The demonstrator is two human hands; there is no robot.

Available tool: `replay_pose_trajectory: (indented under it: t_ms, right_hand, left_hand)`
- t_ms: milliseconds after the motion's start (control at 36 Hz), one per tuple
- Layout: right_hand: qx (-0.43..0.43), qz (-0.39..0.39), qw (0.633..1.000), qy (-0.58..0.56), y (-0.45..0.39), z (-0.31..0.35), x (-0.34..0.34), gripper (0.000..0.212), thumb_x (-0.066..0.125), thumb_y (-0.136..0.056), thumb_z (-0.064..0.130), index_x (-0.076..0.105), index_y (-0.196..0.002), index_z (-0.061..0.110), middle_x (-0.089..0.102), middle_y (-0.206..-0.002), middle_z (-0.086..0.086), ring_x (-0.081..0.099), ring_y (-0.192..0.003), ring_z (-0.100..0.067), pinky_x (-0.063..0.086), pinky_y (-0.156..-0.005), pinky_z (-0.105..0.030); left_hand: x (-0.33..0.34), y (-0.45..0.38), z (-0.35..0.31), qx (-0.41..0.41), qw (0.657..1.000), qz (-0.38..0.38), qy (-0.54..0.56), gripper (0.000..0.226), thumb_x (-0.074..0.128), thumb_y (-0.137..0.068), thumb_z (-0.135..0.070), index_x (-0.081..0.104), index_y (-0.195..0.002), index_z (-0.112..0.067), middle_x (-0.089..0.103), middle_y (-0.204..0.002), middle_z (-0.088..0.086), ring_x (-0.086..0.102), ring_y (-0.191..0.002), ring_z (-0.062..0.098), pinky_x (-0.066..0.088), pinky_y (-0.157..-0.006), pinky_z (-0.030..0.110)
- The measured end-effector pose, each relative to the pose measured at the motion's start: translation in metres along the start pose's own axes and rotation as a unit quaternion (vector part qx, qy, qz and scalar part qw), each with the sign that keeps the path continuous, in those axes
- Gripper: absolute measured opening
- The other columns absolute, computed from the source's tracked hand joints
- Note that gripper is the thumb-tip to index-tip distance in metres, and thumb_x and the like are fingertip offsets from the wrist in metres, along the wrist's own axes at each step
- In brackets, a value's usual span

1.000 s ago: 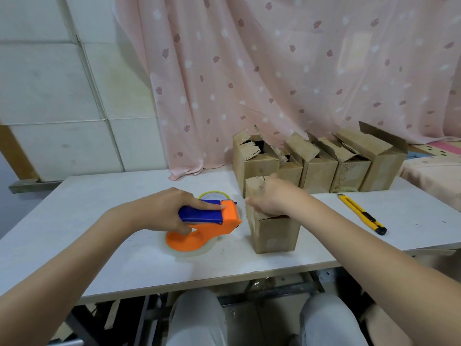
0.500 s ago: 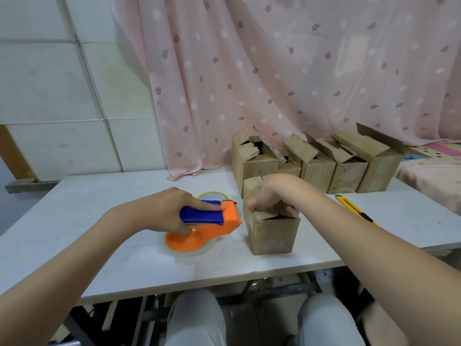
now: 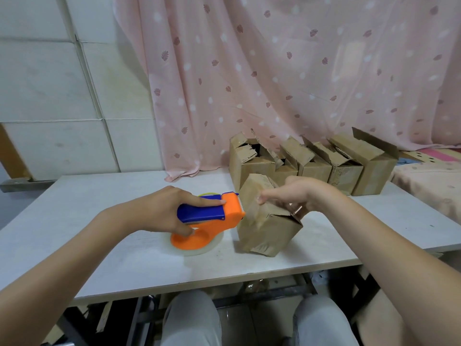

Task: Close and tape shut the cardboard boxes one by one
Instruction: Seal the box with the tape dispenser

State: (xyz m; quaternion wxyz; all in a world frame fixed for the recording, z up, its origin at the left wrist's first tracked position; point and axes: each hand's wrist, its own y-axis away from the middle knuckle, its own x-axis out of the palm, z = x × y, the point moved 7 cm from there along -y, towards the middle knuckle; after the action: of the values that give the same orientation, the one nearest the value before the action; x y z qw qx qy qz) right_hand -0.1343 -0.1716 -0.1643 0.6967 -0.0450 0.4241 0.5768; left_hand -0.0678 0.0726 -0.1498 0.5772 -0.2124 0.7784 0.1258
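Note:
A small cardboard box [image 3: 264, 228] stands tilted on the white table [image 3: 119, 258], its top leaning toward the left. My right hand [image 3: 291, 196] holds it at the top, fingers curled over the folded flaps. My left hand [image 3: 164, 208] grips the blue handle of an orange tape dispenser [image 3: 219, 216], index finger stretched along its top. The dispenser's toothed front edge touches the box's upper left side, and its clear tape roll lies on the table.
Several open cardboard boxes [image 3: 311, 163] with raised flaps stand in a row at the table's back, against a pink dotted curtain [image 3: 274, 71]. A patterned pink surface [image 3: 434, 176] lies off the right edge. My knees show under the table's front edge.
My right hand has tipped the box from upright to a lean toward the dispenser. The dispenser's front has come up against the box. The yellow utility knife is now hidden behind my right arm.

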Motion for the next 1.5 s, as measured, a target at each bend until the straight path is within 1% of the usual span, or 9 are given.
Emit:
replay_pose_trajectory:
  t_ms: [278,639,778,917,1028,1139,1333,1389,1500]
  right_hand:
    - [-0.002,0.027,0.992,-0.125,-0.008,-0.033,-0.007,0.055,0.078,-0.079,0.038,0.062,-0.117,0.002,0.070,-0.112,-0.014,0.072,-0.081,-0.031,0.062,-0.070,-0.042]
    - [-0.016,0.083,0.962,-0.258,-0.017,-0.066,0.011,0.039,0.066,-0.091,0.035,0.065,-0.121,0.010,0.067,-0.108,-0.012,0.067,-0.085,-0.024,0.056,-0.066,-0.032]
    - [-0.051,0.081,0.978,-0.185,-0.018,-0.072,0.008,0.040,0.056,-0.095,0.043,0.068,-0.116,0.011,0.074,-0.106,-0.007,0.070,-0.091,-0.021,0.053,-0.077,-0.028]
    - [-0.046,0.062,0.993,-0.091,-0.016,-0.071,-0.002,0.037,0.059,-0.085,0.053,0.065,-0.090,0.016,0.064,-0.078,0.010,0.060,-0.073,-0.006,0.039,-0.083,-0.027]
    - [-0.088,-0.087,0.990,0.066,0.005,-0.055,-0.021,0.062,0.066,-0.090,0.042,0.048,-0.146,0.020,0.054,-0.143,-0.001,0.049,-0.132,-0.020,0.040,-0.101,-0.032]
    - [-0.268,-0.179,0.918,0.231,0.048,-0.022,0.007,0.044,0.044,-0.105,0.032,0.044,-0.148,0.024,0.046,-0.153,0.001,0.038,-0.143,-0.022,0.031,-0.111,-0.030]
    - [-0.299,-0.143,0.871,0.362,0.037,-0.030,0.057,0.073,0.028,-0.102,0.058,0.010,-0.161,0.019,0.007,-0.168,0.002,0.002,-0.154,-0.015,-0.005,-0.112,-0.020]
    - [-0.298,-0.175,0.865,0.365,0.034,-0.028,0.061,0.081,0.012,-0.096,0.066,0.020,-0.160,0.016,0.019,-0.166,-0.002,0.015,-0.153,-0.018,0.000,-0.113,-0.023]
    - [-0.308,-0.255,0.838,0.372,0.024,-0.033,0.062,0.085,0.000,-0.102,0.059,0.070,-0.126,0.017,0.069,-0.126,0.000,0.066,-0.117,-0.015,0.050,-0.096,-0.028]
  left_hand:
    - [0.001,0.003,0.005,0.004,0.999,0.020,-0.028,0.083,0.072,-0.080,-0.026,0.030,-0.123,-0.083,0.052,-0.084,-0.035,0.048,-0.078,0.000,0.038,-0.066,0.016]
    - [0.012,-0.016,-0.005,0.017,0.998,0.038,-0.039,0.085,0.069,-0.078,-0.023,0.030,-0.128,-0.079,0.052,-0.077,-0.018,0.048,-0.077,0.004,0.036,-0.065,0.017]
    - [0.016,-0.022,-0.011,0.023,0.997,0.059,-0.038,0.084,0.070,-0.079,-0.022,0.031,-0.128,-0.079,0.052,-0.081,-0.037,0.047,-0.073,0.004,0.037,-0.063,0.016]
    - [0.016,-0.028,-0.015,0.033,0.998,0.048,-0.027,0.088,0.068,-0.078,-0.022,0.026,-0.125,-0.083,0.058,-0.083,-0.019,0.049,-0.073,0.009,0.037,-0.063,0.017]
    - [0.020,-0.035,-0.019,0.040,0.998,0.042,-0.032,0.084,0.069,-0.080,-0.027,0.026,-0.129,-0.081,0.058,-0.084,-0.015,0.048,-0.071,0.007,0.038,-0.064,0.018]
    - [0.021,-0.041,-0.021,0.042,0.998,0.042,-0.035,0.081,0.070,-0.082,-0.031,0.027,-0.132,-0.077,0.059,-0.088,-0.016,0.049,-0.073,0.004,0.039,-0.063,0.016]
    - [0.022,-0.042,-0.022,0.046,0.997,0.034,-0.042,0.082,0.071,-0.082,-0.033,0.024,-0.133,-0.078,0.064,-0.097,-0.011,0.053,-0.076,0.011,0.045,-0.070,0.024]
    - [0.022,-0.041,-0.021,0.051,0.997,0.030,-0.044,0.082,0.071,-0.082,-0.033,0.024,-0.134,-0.076,0.063,-0.096,-0.012,0.052,-0.077,0.011,0.044,-0.070,0.024]
    - [0.025,-0.037,-0.018,0.057,0.997,0.027,-0.039,0.083,0.071,-0.083,-0.033,0.023,-0.134,-0.077,0.059,-0.094,-0.014,0.050,-0.080,0.007,0.040,-0.069,0.019]
